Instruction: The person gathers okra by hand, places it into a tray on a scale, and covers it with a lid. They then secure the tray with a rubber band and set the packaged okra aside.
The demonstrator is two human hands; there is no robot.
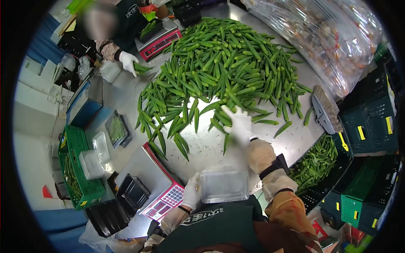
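A large heap of green okra [219,63] covers much of the metal table. My right hand [239,124], in a white glove, reaches to the near edge of the heap with its fingers spread over a few loose pods; part of it is blurred. My left hand [193,190], also gloved in white, grips the left side of a clear plastic box [225,186] close to my body. No okra shows inside that box. Left of this hand stands a red and white weighing scale [162,185] with black trays [132,190] on its left.
Across the table, a co-worker's gloved hand [128,62] holds okra beside a second scale [159,45]. A green crate [82,177] is at left. A brush [325,110], a crate of okra [314,164] and a large plastic bag [325,38] are at right.
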